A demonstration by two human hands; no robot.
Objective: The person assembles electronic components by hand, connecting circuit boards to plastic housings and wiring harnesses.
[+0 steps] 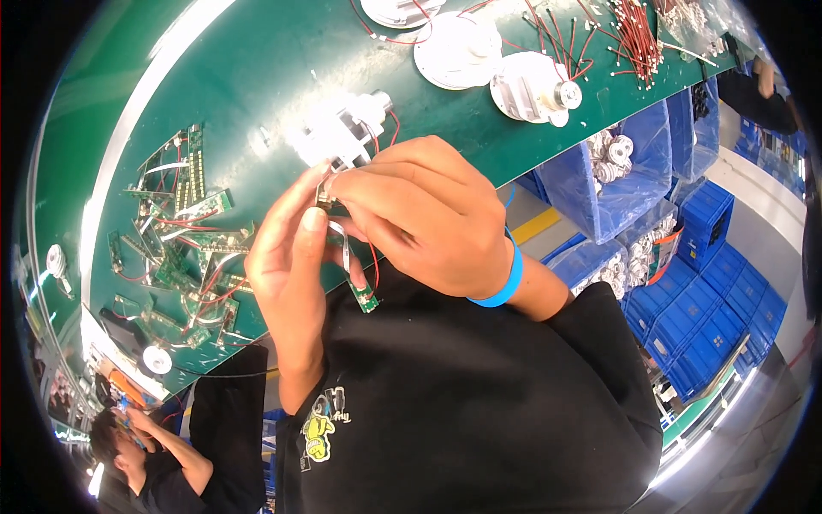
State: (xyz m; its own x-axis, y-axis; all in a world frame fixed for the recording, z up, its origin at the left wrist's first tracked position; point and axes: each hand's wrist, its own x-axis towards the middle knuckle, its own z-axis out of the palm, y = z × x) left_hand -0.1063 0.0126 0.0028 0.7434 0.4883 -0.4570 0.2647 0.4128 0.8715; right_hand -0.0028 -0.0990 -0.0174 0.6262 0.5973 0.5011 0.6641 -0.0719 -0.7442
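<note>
My left hand (291, 265) is closed, its thumb and fingers pinching a small circuit board (324, 197). Close against it, my right hand (428, 206) has its fingertips pressed together at the board's upper end; what they grip is too small and covered to make out. A white flat cable (345, 248) and a red wire hang below the fingers, beside a small green board (366, 298) dangling in front of my black shirt. Just beyond my fingertips, a white motor assembly (347, 128) with red wires rests on the green table, overexposed by glare.
A heap of green circuit boards (193, 248) with wires lies at the left. White round housings (527, 90) stand at the far side, near a bundle of red wires (634, 43). Blue bins (634, 188) of white parts are at the right. Another person (154, 454) works at lower left.
</note>
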